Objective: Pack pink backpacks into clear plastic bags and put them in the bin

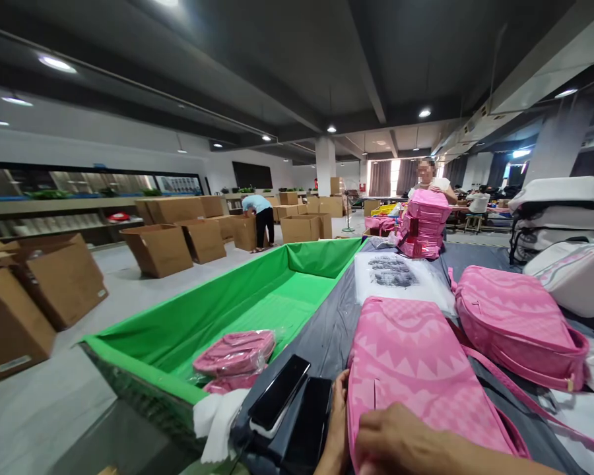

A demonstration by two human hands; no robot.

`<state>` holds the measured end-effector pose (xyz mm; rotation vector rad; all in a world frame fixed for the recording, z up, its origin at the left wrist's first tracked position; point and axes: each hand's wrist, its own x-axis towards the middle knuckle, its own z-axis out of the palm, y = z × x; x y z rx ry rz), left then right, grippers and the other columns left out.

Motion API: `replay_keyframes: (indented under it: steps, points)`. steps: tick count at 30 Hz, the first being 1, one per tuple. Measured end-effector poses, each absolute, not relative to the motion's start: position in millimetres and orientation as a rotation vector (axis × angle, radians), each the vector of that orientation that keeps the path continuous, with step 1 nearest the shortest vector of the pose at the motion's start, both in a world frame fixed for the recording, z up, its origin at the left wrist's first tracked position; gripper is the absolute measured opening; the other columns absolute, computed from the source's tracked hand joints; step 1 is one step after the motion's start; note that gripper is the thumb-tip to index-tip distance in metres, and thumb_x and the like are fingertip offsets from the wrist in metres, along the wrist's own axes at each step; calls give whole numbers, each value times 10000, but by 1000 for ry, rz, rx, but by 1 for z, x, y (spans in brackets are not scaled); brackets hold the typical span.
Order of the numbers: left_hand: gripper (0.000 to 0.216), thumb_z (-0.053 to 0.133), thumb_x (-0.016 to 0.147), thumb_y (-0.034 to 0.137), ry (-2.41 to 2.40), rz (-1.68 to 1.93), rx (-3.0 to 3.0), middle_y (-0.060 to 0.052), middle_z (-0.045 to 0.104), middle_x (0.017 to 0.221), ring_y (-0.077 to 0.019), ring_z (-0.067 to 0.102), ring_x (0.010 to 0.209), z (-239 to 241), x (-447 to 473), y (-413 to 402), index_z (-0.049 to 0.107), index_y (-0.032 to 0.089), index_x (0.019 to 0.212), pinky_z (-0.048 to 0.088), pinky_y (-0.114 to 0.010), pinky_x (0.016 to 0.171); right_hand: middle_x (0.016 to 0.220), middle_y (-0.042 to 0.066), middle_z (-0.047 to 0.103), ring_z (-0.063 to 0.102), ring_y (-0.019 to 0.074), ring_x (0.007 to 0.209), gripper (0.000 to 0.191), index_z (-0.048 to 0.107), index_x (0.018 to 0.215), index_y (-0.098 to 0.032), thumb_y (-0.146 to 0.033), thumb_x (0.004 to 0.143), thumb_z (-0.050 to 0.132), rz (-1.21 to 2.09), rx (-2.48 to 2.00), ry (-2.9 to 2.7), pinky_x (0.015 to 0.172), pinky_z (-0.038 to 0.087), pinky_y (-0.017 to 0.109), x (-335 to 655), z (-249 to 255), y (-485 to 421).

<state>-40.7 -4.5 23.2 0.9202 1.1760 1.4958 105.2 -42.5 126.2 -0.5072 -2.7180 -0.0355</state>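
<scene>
A pink backpack (pixel 410 356) with a pale zigzag pattern lies flat in front of me on the grey-covered table. Along its left side my left hand (pixel 337 422) grips the edge, partly hidden by the bag. My right hand (pixel 393 432) is closed over the near left part of the same backpack with curled fingers; whether a zipper pull is between them I cannot make out. Just left of my hands rest two dark phones, one black phone (pixel 309 422) and another phone (pixel 280 392) lying on something white. A second pink backpack (pixel 519 323) lies to the right.
A green-lined bin (pixel 297 290) flanks the table, holding plastic-wrapped pink bags (pixel 235 353). Clear plastic bags (pixel 400 277) lie beyond the backpack. White backpacks (pixel 559 211) are stacked right. Behind a pink stack (pixel 426 224) stands a person (pixel 443 185); another bends over cardboard boxes (pixel 158 251).
</scene>
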Motion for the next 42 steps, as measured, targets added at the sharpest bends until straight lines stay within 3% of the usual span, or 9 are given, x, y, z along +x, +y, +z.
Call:
replay_keyframes:
  steps: [5,9,14,20,23,27,32,36,42]
  points:
    - [584,680,749,624,1007,1504,1024,-103,709,1056,-263,698,947,40,-30,3,555,207,1138,557,-362,830,1081,64,695,657,184,931,210,653,1119,-257,-267,1013,472,-76,-875,-2631,797,526,308,105,139,26]
    - [316,423,986,339,1457,1076,1679,-133,702,1199,-212,685,1084,57,-35,8,541,189,1238,530,-310,890,1034,75,710,629,212,980,171,669,970,-203,-171,982,501,-133,-862,-2710,885,464,372,98,111,65]
    - [186,492,961,209,1658,598,1977,-101,752,1046,-246,694,1034,85,-59,20,661,201,1040,485,-342,914,994,73,714,608,207,984,200,678,979,-189,-142,970,484,-137,-687,-2824,1007,367,400,106,94,79]
    - [267,541,975,318,1534,341,2217,-32,697,787,-178,646,805,121,-93,-39,632,194,757,426,-252,771,812,53,665,540,201,807,255,638,811,-200,-170,965,437,-262,-494,-2889,918,363,364,115,110,97]
    - [259,542,956,254,1239,402,2225,37,572,624,-96,512,593,122,-74,-98,611,182,717,346,-201,605,761,47,641,524,206,781,289,610,762,-207,-156,959,404,-336,-532,-2874,930,357,383,106,120,109]
    - [121,659,819,159,1041,569,2060,67,489,557,-66,406,525,107,3,-131,643,164,700,281,-189,527,741,60,639,558,215,768,240,598,738,-194,-125,922,459,-382,-717,-2817,887,397,391,86,134,112]
    - [155,597,813,165,1208,742,1685,28,559,552,-88,486,501,99,61,-106,665,142,675,315,-195,492,996,108,683,630,203,843,185,624,1067,-167,-185,985,458,-383,-910,-2630,718,453,312,141,150,40]
    - [203,574,838,203,1289,840,1700,5,604,548,-104,511,497,102,64,-103,656,152,659,332,-216,497,762,25,657,594,141,617,225,654,1090,-235,-204,988,456,-135,-669,-2488,555,449,252,239,125,-59]
    - [153,638,845,334,868,714,2542,-67,714,725,-188,669,667,109,77,-117,683,188,850,475,-278,627,940,43,755,733,222,820,416,620,1325,-397,-219,978,476,-59,-1019,-2034,673,611,332,273,56,-141]
